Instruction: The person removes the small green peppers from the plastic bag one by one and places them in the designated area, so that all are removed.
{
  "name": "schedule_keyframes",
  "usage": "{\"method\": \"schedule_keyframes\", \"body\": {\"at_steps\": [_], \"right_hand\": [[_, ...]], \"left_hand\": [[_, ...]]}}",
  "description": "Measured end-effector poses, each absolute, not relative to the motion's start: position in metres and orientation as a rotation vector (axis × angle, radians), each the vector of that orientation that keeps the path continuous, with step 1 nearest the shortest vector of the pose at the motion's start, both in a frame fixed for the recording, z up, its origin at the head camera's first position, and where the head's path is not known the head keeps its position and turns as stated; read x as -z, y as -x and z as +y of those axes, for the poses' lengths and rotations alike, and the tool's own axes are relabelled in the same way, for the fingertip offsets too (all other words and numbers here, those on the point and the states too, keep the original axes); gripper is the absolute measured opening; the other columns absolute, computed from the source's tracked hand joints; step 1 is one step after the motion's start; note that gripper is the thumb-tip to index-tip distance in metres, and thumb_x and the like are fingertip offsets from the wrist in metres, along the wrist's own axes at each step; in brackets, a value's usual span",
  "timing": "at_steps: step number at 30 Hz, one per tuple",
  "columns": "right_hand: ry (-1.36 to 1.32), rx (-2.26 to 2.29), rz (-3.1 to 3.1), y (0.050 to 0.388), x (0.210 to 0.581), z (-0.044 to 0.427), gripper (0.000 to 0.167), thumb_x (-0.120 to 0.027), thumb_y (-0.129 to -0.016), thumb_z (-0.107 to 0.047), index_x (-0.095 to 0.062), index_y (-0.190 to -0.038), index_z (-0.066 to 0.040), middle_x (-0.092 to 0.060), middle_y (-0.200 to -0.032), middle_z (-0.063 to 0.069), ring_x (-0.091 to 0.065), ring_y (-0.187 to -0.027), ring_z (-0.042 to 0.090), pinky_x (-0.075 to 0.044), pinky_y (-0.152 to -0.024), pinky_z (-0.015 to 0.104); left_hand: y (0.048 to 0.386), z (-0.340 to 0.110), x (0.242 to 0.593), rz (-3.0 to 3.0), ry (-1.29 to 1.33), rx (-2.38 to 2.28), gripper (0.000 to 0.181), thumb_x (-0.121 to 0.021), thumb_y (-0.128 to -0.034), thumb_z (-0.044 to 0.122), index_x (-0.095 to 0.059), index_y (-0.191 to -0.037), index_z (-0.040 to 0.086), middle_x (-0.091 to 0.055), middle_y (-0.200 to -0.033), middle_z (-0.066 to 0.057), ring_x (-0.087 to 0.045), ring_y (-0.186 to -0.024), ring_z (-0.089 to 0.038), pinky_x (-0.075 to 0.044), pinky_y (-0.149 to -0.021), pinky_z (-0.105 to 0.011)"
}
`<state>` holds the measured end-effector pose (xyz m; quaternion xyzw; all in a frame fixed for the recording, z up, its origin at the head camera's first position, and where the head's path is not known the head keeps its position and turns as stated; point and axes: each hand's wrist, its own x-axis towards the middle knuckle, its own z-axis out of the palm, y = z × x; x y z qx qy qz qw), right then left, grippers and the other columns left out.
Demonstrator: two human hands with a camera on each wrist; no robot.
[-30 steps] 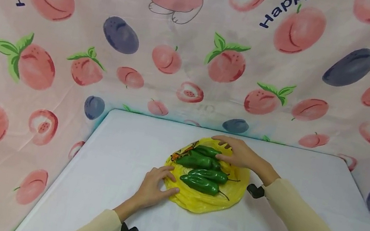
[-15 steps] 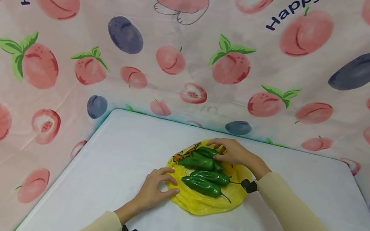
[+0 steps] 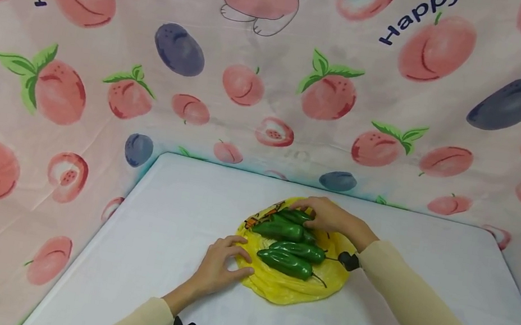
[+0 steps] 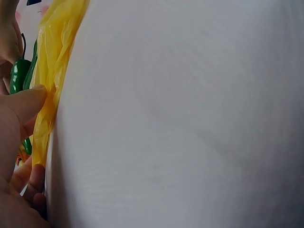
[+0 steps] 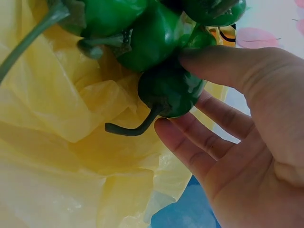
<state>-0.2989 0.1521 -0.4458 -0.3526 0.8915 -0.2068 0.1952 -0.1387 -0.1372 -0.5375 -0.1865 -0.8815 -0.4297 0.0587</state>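
Several glossy green peppers lie in a crumpled yellow plastic bag (image 3: 283, 292), its rim spread low around them. My right hand (image 3: 332, 218) reaches over from the far right and grips the farthest green pepper (image 3: 297, 215). In the right wrist view the thumb is on one side of that green pepper (image 5: 166, 92) and the fingers curve along the other, its bent stem sticking out. My left hand (image 3: 218, 265) holds the bag's near-left edge with curled fingers. The left wrist view shows its thumb (image 4: 29, 100) against the yellow plastic, with the fingertips lower on the same edge.
A white-covered table (image 3: 171, 211) carries the bag near its middle. Behind and to the left hangs a pink cloth (image 3: 272, 90) printed with fruit. Two peppers (image 3: 285, 263) lie side by side nearer the bag's front, stems to the right.
My right hand has moved slightly left and down onto the farthest pepper, and its fingers have closed around it. The left hand stays at the bag's edge. The head view has shifted a little.
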Motion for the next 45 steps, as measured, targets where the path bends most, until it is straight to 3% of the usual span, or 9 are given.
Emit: {"method": "schedule_keyframes", "body": {"at_steps": [12,23,38,45], "right_hand": [[0.949,0.531,2.538,0.299,0.449,0.152,0.049,-0.070,-0.097,-0.005,-0.061,-0.141,-0.023,-0.064,-0.132,0.013,-0.063,-0.114,0.031,-0.052,-0.094,0.049],[0.976,0.542,2.527,0.296,0.448,0.156,0.048,-0.070,-0.096,-0.003,-0.061,-0.140,-0.020,-0.064,-0.132,0.015,-0.061,-0.116,0.032,-0.052,-0.094,0.050],[0.984,0.511,2.531,0.289,0.420,0.180,0.050,-0.070,-0.095,-0.003,-0.062,-0.141,-0.019,-0.063,-0.136,0.010,-0.062,-0.115,0.030,-0.054,-0.093,0.046],[0.982,0.565,2.534,0.282,0.416,0.195,0.048,-0.072,-0.095,-0.005,-0.062,-0.140,-0.017,-0.064,-0.133,0.014,-0.065,-0.108,0.030,-0.056,-0.090,0.045]], "left_hand": [[0.138,-0.131,0.539,-2.681,0.524,1.231,0.022,-0.088,-0.0820,0.034,-0.074,-0.094,0.023,-0.062,-0.128,-0.007,-0.054,-0.113,-0.027,-0.037,-0.095,-0.055],[0.138,-0.132,0.539,-2.692,0.550,1.237,0.022,-0.088,-0.0823,0.032,-0.073,-0.096,0.023,-0.060,-0.128,-0.008,-0.053,-0.109,-0.027,-0.036,-0.094,-0.057],[0.144,-0.137,0.533,-2.757,0.608,1.236,0.022,-0.086,-0.0848,0.030,-0.074,-0.100,0.021,-0.058,-0.135,-0.009,-0.052,-0.119,-0.031,-0.034,-0.097,-0.057],[0.149,-0.139,0.530,-2.784,0.617,1.210,0.022,-0.085,-0.0855,0.031,-0.075,-0.101,0.020,-0.059,-0.136,-0.009,-0.053,-0.123,-0.033,-0.034,-0.097,-0.056]]}}
